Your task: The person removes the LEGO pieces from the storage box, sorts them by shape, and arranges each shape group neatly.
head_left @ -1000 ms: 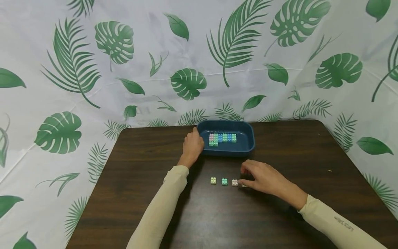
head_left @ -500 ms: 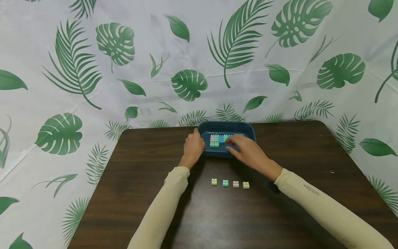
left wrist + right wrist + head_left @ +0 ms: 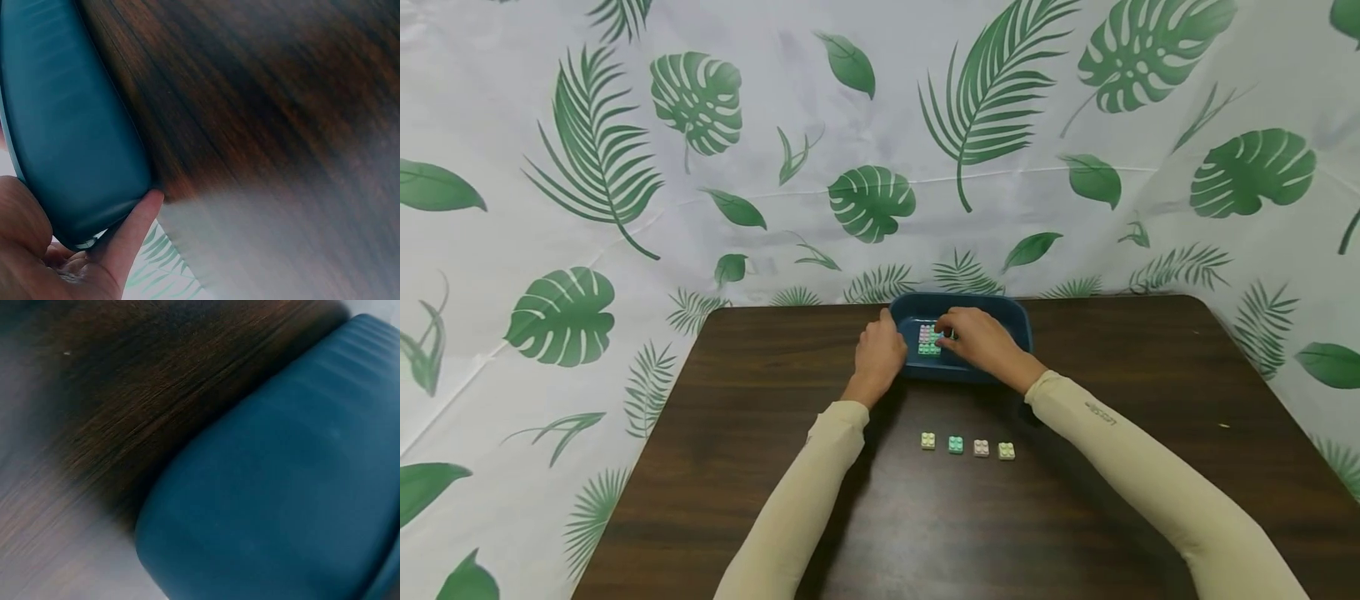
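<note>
A dark blue plastic tray (image 3: 964, 374) stands at the back of the table. My left hand (image 3: 878, 353) grips its left end, thumb and fingers around the wall in the left wrist view. My right hand (image 3: 983, 340) is inside the tray, its fingers bent over the toy bricks, and whether it pinches one is hidden. Pink bricks (image 3: 923, 332) and green bricks (image 3: 928, 349) show left of that hand. In front of the tray lies a row of small studded bricks: yellow (image 3: 928, 441), green (image 3: 956, 444), pink (image 3: 981, 448) and pale yellow (image 3: 1006, 451).
The dark wooden table (image 3: 760, 433) reaches back to a white leaf-print cloth (image 3: 775, 208). A tiny pale scrap (image 3: 1224, 426) lies at the right. In the right wrist view, only the tray's outer wall (image 3: 269, 487) and tabletop show.
My right hand has left the pale yellow brick at the right end of the row and moved up and left into the tray. My left hand stays on the tray's end.
</note>
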Action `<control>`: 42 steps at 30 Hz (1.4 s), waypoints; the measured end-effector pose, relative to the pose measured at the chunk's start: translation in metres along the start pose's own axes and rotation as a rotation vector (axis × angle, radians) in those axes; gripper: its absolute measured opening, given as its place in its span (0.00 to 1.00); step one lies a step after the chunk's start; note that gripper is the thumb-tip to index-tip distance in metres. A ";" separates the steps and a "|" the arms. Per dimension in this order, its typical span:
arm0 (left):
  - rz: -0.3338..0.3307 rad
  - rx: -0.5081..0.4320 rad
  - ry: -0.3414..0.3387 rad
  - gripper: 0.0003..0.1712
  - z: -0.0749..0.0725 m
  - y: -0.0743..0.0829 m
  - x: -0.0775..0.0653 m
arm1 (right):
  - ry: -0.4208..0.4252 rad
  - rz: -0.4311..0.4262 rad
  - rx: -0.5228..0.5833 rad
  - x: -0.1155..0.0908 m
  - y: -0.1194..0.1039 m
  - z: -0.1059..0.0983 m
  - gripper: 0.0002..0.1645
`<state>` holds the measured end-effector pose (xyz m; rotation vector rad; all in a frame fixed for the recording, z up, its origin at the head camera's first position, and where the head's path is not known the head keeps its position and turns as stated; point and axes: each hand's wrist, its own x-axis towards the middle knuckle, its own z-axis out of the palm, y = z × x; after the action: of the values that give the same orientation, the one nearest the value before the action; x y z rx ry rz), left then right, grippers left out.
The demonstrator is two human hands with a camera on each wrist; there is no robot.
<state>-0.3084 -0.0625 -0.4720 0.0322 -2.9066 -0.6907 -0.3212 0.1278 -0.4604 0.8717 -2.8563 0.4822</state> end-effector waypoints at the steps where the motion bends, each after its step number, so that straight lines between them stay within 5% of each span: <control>1: 0.000 -0.003 -0.004 0.27 0.000 0.001 0.000 | -0.009 0.011 -0.004 0.001 0.001 0.001 0.12; 13: -0.012 -0.008 -0.046 0.30 0.014 0.007 -0.005 | -0.068 0.033 -0.030 -0.006 0.011 0.015 0.08; 28: -0.031 -0.012 -0.041 0.27 0.013 0.004 -0.005 | -0.097 0.011 -0.044 0.000 0.009 0.019 0.07; 36: -0.015 -0.018 -0.006 0.28 0.005 -0.001 -0.002 | -0.067 0.017 -0.047 0.001 0.001 -0.002 0.09; 42: -0.018 -0.002 0.001 0.28 0.004 -0.003 0.002 | 0.019 0.001 -0.079 -0.021 -0.011 -0.034 0.12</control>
<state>-0.3114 -0.0638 -0.4765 0.0592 -2.9079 -0.6965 -0.2972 0.1411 -0.4291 0.8480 -2.8368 0.3722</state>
